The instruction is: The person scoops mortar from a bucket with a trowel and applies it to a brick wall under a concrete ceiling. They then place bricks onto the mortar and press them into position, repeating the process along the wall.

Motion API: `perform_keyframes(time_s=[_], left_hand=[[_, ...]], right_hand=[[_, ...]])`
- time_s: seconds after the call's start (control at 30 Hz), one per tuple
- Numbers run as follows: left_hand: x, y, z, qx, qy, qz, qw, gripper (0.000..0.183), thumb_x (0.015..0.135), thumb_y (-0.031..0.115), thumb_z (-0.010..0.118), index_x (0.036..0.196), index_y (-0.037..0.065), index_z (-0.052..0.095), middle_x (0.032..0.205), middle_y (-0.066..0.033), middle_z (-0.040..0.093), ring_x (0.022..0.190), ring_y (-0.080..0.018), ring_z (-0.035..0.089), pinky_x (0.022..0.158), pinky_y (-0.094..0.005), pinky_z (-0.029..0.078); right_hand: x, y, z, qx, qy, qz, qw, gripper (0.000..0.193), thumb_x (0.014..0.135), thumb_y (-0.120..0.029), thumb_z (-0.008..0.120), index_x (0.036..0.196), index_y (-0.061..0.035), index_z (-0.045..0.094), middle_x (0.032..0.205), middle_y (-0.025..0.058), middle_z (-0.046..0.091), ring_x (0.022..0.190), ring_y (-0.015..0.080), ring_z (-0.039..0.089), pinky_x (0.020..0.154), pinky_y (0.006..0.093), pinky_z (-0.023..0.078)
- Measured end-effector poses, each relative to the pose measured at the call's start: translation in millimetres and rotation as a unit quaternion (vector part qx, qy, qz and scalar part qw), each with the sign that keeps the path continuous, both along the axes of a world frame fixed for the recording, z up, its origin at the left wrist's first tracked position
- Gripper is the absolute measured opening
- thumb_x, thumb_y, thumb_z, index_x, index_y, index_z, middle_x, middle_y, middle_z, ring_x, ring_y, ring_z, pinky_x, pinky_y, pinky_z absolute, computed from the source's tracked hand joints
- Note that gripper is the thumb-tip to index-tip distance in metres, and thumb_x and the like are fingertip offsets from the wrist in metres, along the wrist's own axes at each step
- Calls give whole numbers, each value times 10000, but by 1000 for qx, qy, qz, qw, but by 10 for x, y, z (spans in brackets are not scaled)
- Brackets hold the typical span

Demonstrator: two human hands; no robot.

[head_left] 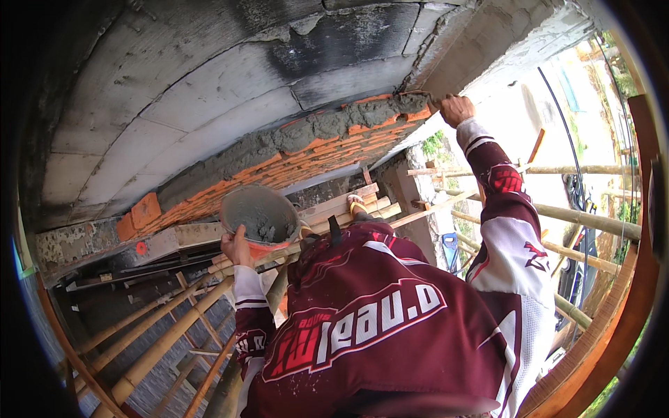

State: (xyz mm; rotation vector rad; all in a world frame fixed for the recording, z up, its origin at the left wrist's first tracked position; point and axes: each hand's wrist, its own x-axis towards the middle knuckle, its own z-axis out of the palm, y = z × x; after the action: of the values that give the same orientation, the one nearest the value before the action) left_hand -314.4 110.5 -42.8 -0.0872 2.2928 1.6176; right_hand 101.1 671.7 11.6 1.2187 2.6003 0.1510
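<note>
My left hand (238, 246) is closed on the near left rim of a round bucket (233, 209) with wet grey mortar (268, 226) in it. At the far right end of a low brick wall (334, 155), my raised right hand (456, 110) is closed round what looks like a trowel (433, 102); its blade is hard to make out against the mortar. A thick, rough bed of mortar (279, 137) runs along the wall's top. Two loose orange bricks (145, 210) stand at the wall's left end.
Behind the bricks rises a grey block wall (202, 83), meeting a concrete column (481, 49) at right. Bamboo poles (167, 331) form scaffolding below left, and more poles (585, 221) cross at right. My foot (357, 204) rests on planks near the bucket. Cables (568, 118) hang at right.
</note>
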Motion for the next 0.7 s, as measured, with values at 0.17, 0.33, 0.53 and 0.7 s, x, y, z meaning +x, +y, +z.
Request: perform_keyframes(time_s=[0.17, 0.33, 0.53, 0.7], left_hand=[[-158, -121, 52, -58, 29, 3, 998, 259, 871, 112, 794, 808, -5, 572, 854, -88, 663, 747, -157, 569, 703, -331, 495], [-176, 115, 157, -94, 42, -82, 991, 155, 848, 12, 689, 815, -4, 539, 825, -77, 651, 719, -171, 575, 689, -351, 487], [98, 514, 529, -11, 79, -94, 992, 98, 828, -14, 639, 872, -13, 551, 901, -88, 661, 770, -170, 589, 723, -332, 473], [226, 723, 761, 142, 139, -138, 970, 164, 826, -45, 603, 989, -34, 586, 1000, -101, 667, 846, -179, 606, 762, -337, 500]], right_hand=[[19, -431, 24, 60, 39, -39, 997, 403, 1008, -247, 506, 1406, -189, 537, 1185, 147, 656, 1046, 321, 681, 875, 450, 554], [-609, -1593, 370, -113, 235, 80, 962, 387, 966, -349, 627, 1316, -186, 611, 1042, 167, 684, 783, 309, 724, 680, 429, 605], [-1676, -2718, 440, -295, 144, 120, 937, 323, 864, -278, 641, 1068, -47, 736, 967, 169, 745, 937, 334, 735, 780, 471, 581], [-2494, -3196, 279, -141, 178, 146, 963, 270, 839, -241, 638, 970, -23, 731, 818, 142, 728, 806, 289, 747, 625, 433, 566]])
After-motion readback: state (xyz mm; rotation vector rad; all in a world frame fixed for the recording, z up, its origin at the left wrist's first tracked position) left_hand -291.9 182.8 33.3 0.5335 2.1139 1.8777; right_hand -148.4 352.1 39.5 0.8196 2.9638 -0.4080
